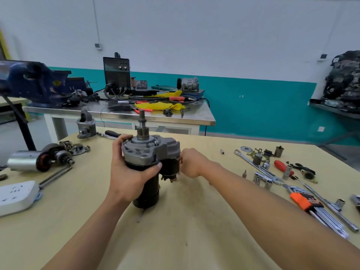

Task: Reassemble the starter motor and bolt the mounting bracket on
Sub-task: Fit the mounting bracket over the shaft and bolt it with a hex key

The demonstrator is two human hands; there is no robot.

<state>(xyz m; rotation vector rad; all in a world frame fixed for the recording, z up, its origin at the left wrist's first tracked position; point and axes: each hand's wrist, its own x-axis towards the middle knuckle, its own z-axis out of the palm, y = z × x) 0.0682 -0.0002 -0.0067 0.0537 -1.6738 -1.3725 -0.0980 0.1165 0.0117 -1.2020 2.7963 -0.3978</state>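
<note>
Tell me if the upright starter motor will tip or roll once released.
Likely top-heavy: the starter motor stands on its narrow black end, with the wide grey housing on top, so it could tip. Looks all metal, probably heavy for its size. Lying down, the round body might roll.

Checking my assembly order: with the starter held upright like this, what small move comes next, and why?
Probably free the right hand and fetch the grey nose bracket from the far left: the pinion shaft stands bare while the left hand steadies the starter motor.
</note>
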